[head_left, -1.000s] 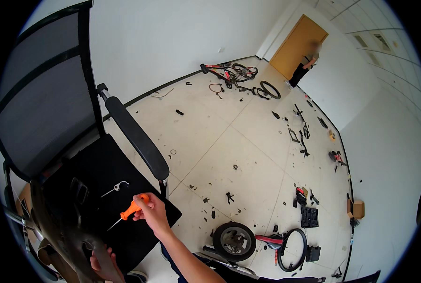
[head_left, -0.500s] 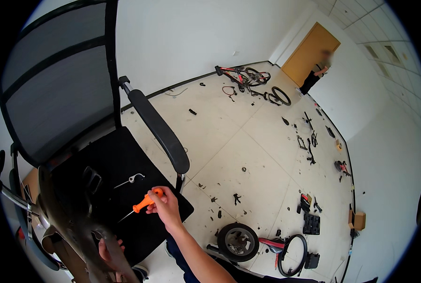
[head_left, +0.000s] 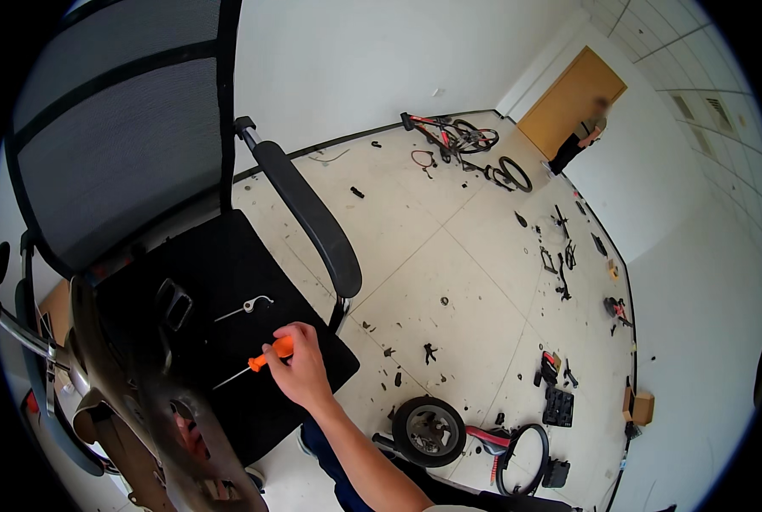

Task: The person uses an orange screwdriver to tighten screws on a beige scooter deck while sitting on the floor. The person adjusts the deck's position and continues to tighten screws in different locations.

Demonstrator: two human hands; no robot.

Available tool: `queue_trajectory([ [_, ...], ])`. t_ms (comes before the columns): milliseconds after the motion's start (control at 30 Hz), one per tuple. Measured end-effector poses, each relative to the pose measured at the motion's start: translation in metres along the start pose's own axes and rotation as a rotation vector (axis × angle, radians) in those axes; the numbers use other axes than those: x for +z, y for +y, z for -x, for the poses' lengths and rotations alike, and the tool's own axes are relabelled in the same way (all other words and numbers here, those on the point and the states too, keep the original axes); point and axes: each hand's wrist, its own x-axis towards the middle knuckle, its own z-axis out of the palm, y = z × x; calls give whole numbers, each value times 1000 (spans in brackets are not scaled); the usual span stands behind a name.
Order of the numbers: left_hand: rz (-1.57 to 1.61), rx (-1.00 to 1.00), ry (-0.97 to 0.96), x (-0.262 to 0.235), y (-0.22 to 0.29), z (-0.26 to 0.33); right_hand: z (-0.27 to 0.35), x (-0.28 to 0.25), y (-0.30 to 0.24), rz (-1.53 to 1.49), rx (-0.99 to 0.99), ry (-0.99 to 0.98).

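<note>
My right hand (head_left: 302, 372) is closed around an orange-handled screwdriver (head_left: 270, 354). Its thin metal shaft points left and down over the black seat of an office chair (head_left: 219, 264). On the seat, just above the screwdriver, lies a small silver tool (head_left: 246, 305). At the lower left my left hand (head_left: 191, 435) is partly hidden behind a dark, blurred curved part (head_left: 133, 384) that it grips close to the camera.
The chair's mesh backrest (head_left: 116, 128) and padded armrest (head_left: 312, 218) stand left of centre. On the tiled floor are a small wheel (head_left: 429, 429), a loose tyre (head_left: 521, 456), scattered small parts and a bicycle frame (head_left: 449, 132). A person (head_left: 579, 145) stands at the orange door (head_left: 568, 98).
The view has drawn closer to the chair. My right hand still holds the screwdriver and has shifted slightly over the seat's front edge.
</note>
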Motion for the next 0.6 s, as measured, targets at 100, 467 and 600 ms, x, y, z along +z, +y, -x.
queue_trajectory([
  [100,-21,35,5,5,0,2,2,3,6,159,-71,-16],
  [467,-88,118,29,13,0,3,6,0,-3,334,-66,-130],
  [600,-120,149,45,15,0,2,8,4,-1,333,-88,-144],
])
